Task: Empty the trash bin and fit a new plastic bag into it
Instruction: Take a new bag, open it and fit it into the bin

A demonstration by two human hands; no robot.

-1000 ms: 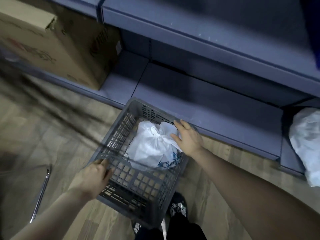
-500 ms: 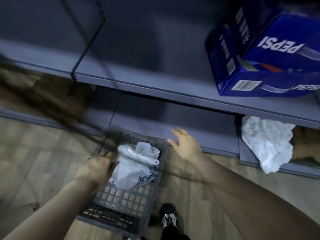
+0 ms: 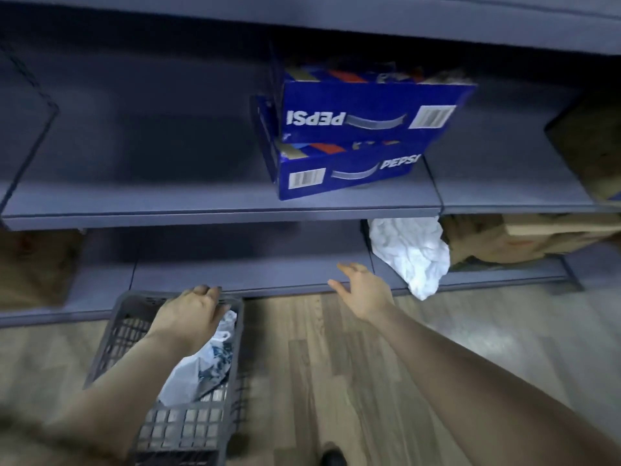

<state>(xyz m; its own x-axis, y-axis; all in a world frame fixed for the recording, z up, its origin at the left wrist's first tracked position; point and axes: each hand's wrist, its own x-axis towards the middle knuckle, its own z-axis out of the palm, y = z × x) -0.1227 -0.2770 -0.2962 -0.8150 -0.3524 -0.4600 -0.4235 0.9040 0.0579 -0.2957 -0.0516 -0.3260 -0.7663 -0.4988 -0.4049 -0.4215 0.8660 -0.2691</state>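
Note:
The grey lattice trash bin (image 3: 188, 428) stands on the wooden floor at lower left. Inside it lies a tied white plastic bag with blue print (image 3: 201, 368). My left hand (image 3: 190, 314) reaches over the bin, its fingers curled on the far rim above the bag. My right hand (image 3: 363, 290) hovers with spread fingers in front of the bottom shelf and holds nothing. A crumpled white plastic bag (image 3: 413, 253) lies on the bottom shelf just right of that hand and hangs over the shelf edge.
Grey metal shelving (image 3: 201, 210) fills the view ahead. Two stacked blue Pepsi cartons (image 3: 356, 146) sit on the middle shelf. Brown cardboard boxes (image 3: 524, 240) lie at the right of the bottom shelf, another (image 3: 33, 264) at the left. My shoe (image 3: 332, 457) shows at the bottom.
The view has tilted up and right along the shelves. My left hand moved from the bin's near rim to its far rim. My right hand left the bag in the bin and moved right.

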